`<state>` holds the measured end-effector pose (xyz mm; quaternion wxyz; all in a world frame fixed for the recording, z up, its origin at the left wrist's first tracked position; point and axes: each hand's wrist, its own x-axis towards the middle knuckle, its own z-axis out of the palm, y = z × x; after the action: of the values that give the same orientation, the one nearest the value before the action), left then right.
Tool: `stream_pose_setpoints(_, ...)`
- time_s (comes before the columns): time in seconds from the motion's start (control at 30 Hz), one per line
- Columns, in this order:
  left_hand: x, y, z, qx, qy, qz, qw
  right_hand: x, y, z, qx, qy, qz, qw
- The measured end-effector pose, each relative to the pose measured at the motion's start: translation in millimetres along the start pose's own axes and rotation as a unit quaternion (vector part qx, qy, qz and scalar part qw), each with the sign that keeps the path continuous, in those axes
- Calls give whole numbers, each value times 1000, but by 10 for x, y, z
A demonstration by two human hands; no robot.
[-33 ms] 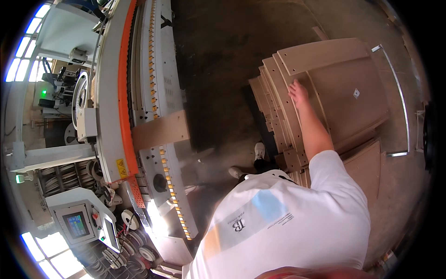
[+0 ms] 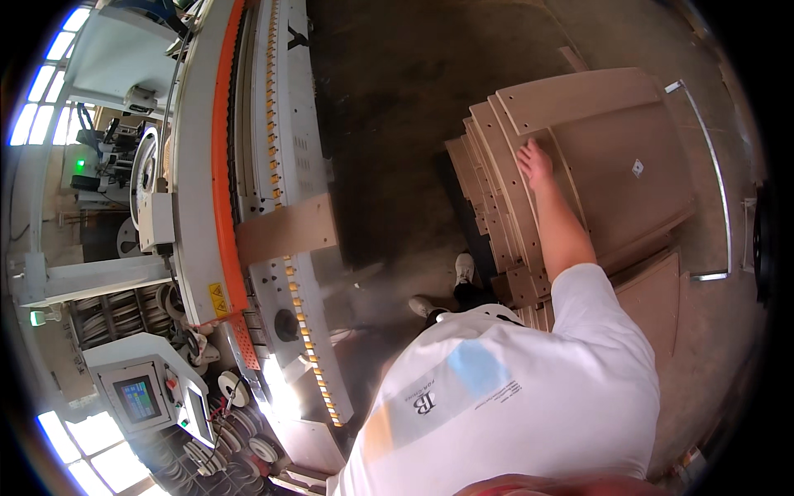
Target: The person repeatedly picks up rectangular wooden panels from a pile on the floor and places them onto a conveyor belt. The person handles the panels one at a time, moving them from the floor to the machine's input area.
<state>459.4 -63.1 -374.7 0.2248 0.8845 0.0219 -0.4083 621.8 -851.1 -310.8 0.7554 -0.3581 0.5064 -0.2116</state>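
My right arm reaches out over a stack of brown boards [image 2: 612,178] on the right. At the stack's left side my right hand [image 2: 536,164] is on the edge of a long narrow board [image 2: 506,157], its fingers bent and closed there. Just beyond the fingertips lies a wide brown strip [image 2: 579,97] with small drilled holes, resting on top of the larger panel. My left hand does not show clearly anywhere. Across the machine's edge on the left lies a single brown board [image 2: 288,230], with no hand touching it.
A long machine with an orange rail [image 2: 222,165] and a row of yellow rollers [image 2: 273,124] runs along my left. Its control panel [image 2: 139,398] stands at lower left, near several rolls of edging [image 2: 207,459]. A metal frame bar [image 2: 713,165] stands right of the stack.
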Motion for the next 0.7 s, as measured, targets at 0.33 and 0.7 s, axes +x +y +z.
stream_pose_setpoints(0.33, -447, 108, -453, -110, -37, 81, 990, 563, 19, 100, 136, 69, 9, 988)
stream_pose_setpoints(0.7, 93, 2852, -683, -276, -212, 150, 926, -2357, 1112, -652, 98, -88, 120, 984)
